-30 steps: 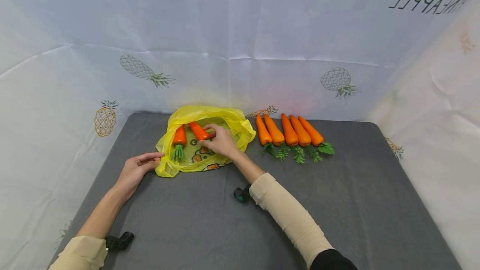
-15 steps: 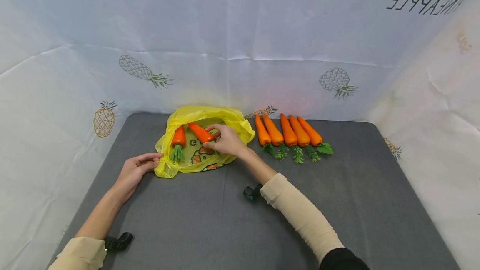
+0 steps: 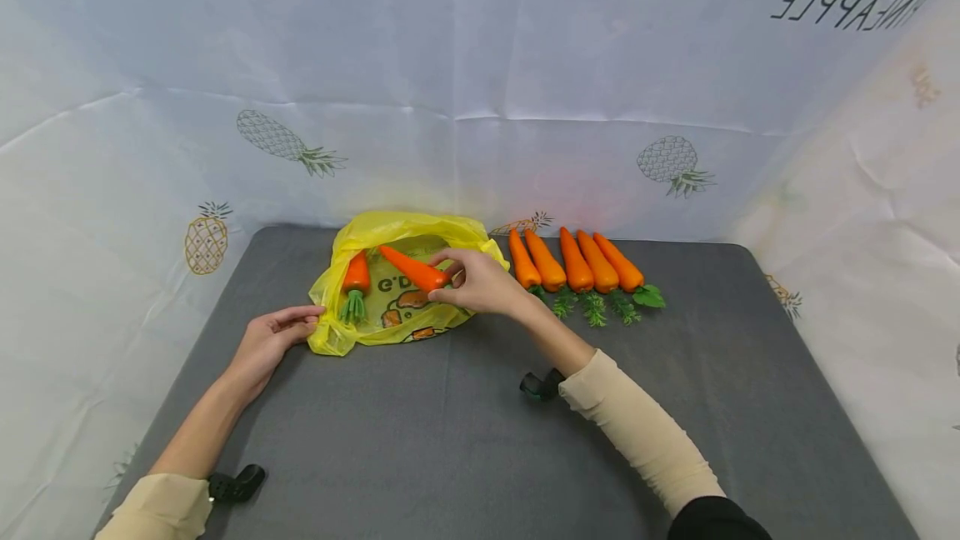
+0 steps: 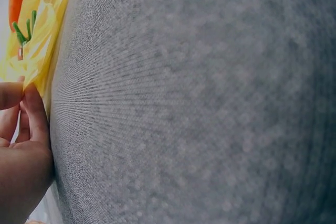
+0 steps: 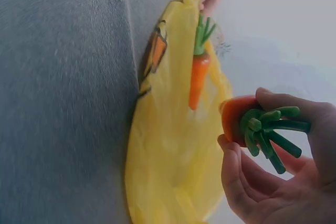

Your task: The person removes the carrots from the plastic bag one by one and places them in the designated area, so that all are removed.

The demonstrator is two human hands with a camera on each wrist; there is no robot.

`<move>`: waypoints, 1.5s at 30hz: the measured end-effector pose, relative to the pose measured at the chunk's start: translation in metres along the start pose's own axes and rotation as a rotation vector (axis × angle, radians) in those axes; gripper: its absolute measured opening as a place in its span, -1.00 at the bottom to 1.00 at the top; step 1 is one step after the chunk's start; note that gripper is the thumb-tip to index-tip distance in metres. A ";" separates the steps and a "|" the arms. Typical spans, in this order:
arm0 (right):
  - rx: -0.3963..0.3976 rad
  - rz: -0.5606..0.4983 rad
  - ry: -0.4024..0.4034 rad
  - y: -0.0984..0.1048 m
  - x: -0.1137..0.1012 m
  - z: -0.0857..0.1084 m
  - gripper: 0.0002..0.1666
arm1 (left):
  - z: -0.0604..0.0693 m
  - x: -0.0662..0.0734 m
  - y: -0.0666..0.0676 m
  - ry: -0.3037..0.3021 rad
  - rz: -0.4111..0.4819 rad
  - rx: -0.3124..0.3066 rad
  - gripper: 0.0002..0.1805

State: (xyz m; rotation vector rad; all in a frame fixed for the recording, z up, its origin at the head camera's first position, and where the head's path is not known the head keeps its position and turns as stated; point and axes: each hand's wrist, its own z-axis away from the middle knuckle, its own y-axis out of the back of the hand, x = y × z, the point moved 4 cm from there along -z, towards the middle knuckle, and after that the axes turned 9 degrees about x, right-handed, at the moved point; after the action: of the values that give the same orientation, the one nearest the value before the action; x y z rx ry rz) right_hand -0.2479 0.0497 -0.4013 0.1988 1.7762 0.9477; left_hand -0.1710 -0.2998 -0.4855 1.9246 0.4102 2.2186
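A yellow plastic bag (image 3: 345, 240) lies at the back left of the table with its mouth facing me. Its near left edge is pinched between the thumb and fingers of my left hand (image 3: 264, 346), as the left wrist view also shows. One carrot (image 3: 357, 273) with short green stems rests inside the bag on the left. My right hand (image 3: 483, 282) grips a second carrot (image 3: 412, 268) near its stem end, at the bag's mouth, tip pointing far left. In the right wrist view its green stems (image 5: 270, 129) poke out between thumb and fingers.
Right of the bag, several orange carrots (image 3: 577, 265) lie side by side with leafy green tops toward me. The grey table (image 3: 450, 440) ends at a white curtain (image 3: 465, 65) printed with pineapples. A dark wrist device (image 3: 238, 483) sits on each forearm.
My right hand has moved right and slightly toward me, drawing the gripped carrot along toward the right side of the bag's mouth. The left hand keeps its place on the bag's edge.
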 end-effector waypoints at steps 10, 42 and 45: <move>0.016 -0.015 0.006 0.027 0.003 0.022 -0.43 | 0.000 -0.001 0.001 0.015 -0.011 0.003 -0.48; 0.309 0.101 -0.241 0.159 0.097 0.137 -0.34 | 0.000 -0.001 0.001 0.022 -0.004 0.002 -0.49; 0.337 0.111 -0.261 0.168 0.107 0.147 -0.34 | 0.000 0.000 0.001 0.018 0.002 -0.003 -0.49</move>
State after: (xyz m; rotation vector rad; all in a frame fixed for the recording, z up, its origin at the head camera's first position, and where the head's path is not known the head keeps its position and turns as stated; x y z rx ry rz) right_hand -0.2175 0.2943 -0.3819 0.6133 1.6823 0.6587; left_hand -0.1706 -0.3007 -0.4854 1.9064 0.4075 2.2377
